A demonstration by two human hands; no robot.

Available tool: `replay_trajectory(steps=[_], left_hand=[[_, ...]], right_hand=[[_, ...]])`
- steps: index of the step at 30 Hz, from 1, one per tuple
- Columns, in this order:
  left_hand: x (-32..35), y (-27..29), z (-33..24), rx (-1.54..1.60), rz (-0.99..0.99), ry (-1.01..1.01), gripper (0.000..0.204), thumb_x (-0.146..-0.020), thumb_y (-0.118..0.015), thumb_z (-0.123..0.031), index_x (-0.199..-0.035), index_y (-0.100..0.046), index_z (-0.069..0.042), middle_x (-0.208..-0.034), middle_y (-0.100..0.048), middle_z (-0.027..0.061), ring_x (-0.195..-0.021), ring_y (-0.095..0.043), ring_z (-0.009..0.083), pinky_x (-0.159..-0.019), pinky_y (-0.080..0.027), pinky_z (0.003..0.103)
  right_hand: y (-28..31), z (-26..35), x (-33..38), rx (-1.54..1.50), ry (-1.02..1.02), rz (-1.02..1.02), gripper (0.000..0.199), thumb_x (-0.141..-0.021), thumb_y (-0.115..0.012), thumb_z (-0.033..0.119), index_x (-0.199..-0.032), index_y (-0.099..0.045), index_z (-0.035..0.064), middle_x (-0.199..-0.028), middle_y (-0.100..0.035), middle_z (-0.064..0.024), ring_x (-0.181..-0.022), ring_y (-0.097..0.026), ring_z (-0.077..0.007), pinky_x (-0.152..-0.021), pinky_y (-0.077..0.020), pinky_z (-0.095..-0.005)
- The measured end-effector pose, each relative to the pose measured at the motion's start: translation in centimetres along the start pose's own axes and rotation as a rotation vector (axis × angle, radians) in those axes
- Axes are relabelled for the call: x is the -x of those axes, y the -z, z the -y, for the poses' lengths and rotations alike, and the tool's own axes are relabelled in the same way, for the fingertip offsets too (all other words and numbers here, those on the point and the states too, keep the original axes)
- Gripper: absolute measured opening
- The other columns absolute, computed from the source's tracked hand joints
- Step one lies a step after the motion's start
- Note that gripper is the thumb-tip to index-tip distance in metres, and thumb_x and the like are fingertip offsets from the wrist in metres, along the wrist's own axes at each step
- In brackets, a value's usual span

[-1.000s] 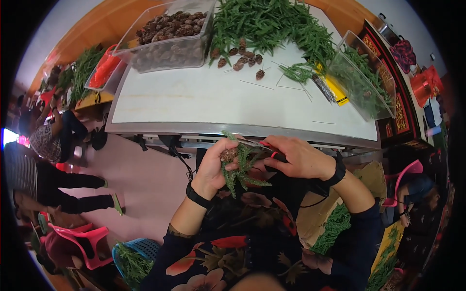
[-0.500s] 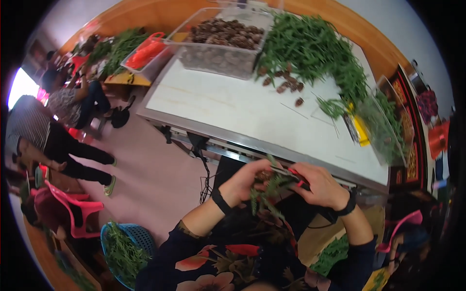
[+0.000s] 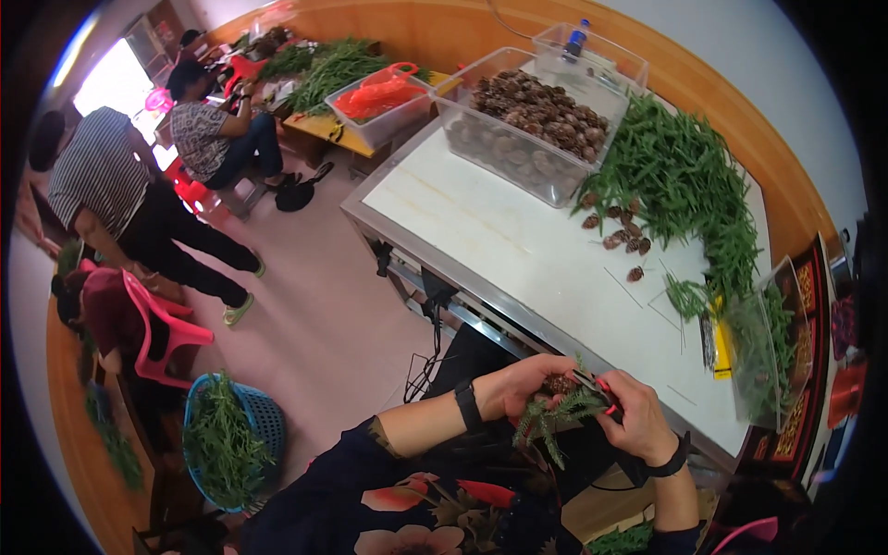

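Pine cone (image 3: 558, 384), partly hidden in left grip (image 3: 520, 390), tool (image 3: 605, 389) indistinct

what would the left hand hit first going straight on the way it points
Beyond the cone and sprig it holds, the left hand would probably meet the pliers first, though depth is unclear.

The white tabletop (image 3: 472, 227) carries three clear plastic bins (image 3: 509, 162): one by the left edge, one behind it toward the back-left corner, one at the right edge. There is one yellow packet (image 3: 721, 359), one pair of red-handled pliers (image 3: 603, 388), one green sprig (image 3: 553, 421), two black wristbands (image 3: 467, 405) and one blue basket (image 3: 265, 416).
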State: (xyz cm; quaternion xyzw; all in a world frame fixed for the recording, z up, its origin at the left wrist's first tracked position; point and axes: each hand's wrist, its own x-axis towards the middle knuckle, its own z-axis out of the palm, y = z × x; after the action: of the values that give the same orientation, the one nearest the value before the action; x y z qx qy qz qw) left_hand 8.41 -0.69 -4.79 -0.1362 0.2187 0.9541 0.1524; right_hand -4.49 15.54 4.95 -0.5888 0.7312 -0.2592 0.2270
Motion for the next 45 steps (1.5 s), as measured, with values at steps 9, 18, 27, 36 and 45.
replay_trajectory(steps=[9, 18, 27, 36, 45], left_hand=[[-0.2, -1.1, -1.8, 0.007, 0.003, -0.137, 0.012, -0.092, -0.057, -0.019, -0.091, -0.060, -0.008, -0.074, -0.059, -0.0001, -0.056, -0.048, 0.0059, -0.046, -0.032, 0.019], [0.8, -1.1, -6.4, -0.213, -0.290, -0.457, 0.014, -0.095, -0.055, -0.013, -0.105, -0.061, -0.006, -0.076, -0.055, -0.0035, -0.064, -0.047, 0.0046, -0.055, -0.035, 0.020], [-2.2, -2.8, -6.4, -0.475, -0.393, -0.602, 0.011, -0.095, -0.054, -0.008, -0.105, -0.059, -0.004, -0.078, -0.053, -0.0033, -0.068, -0.047, 0.0039, -0.058, -0.036, 0.020], [-2.6, -2.9, -6.0, -0.410, -0.292, -0.438, 0.019, -0.094, -0.057, -0.006, -0.112, -0.055, -0.002, -0.085, -0.057, -0.0014, -0.078, -0.053, 0.0050, -0.071, -0.042, 0.019], [-3.1, -4.0, -5.1, -0.773, -0.224, -0.447, 0.030, -0.090, -0.060, -0.002, -0.120, -0.055, -0.001, -0.093, -0.063, 0.0023, -0.086, -0.058, 0.0077, -0.077, -0.046, 0.021]], right_hand=[[1.5, -0.8, -1.4, 0.057, -0.124, 0.085, 0.028, -0.076, -0.071, 0.010, -0.099, -0.056, 0.0028, -0.084, -0.058, -0.0160, -0.074, -0.058, -0.0341, -0.065, -0.0475, -0.0380], [5.2, -2.6, -6.4, -0.307, -0.282, -0.022, 0.016, -0.094, -0.059, 0.016, -0.101, -0.058, 0.0022, -0.074, -0.055, 0.0013, -0.066, -0.051, -0.0070, -0.061, -0.0426, -0.0236], [2.9, -3.3, -9.6, -0.549, -0.311, -0.158, 0.010, -0.091, -0.064, 0.012, -0.094, -0.060, 0.0026, -0.073, -0.055, 0.0036, -0.065, -0.048, -0.0046, -0.061, -0.0411, -0.0221], [1.2, -5.0, -8.0, -0.621, -0.207, -0.228, 0.008, -0.089, -0.065, 0.008, -0.093, -0.060, 0.0025, -0.074, -0.057, 0.0008, -0.069, -0.048, -0.0063, -0.064, -0.0431, -0.0244], [0.7, -4.1, -4.8, -0.299, -0.158, -0.445, 0.013, -0.090, -0.064, 0.010, -0.096, -0.057, 0.0018, -0.076, -0.061, -0.0143, -0.066, -0.060, -0.0274, -0.061, -0.0461, -0.0337]])
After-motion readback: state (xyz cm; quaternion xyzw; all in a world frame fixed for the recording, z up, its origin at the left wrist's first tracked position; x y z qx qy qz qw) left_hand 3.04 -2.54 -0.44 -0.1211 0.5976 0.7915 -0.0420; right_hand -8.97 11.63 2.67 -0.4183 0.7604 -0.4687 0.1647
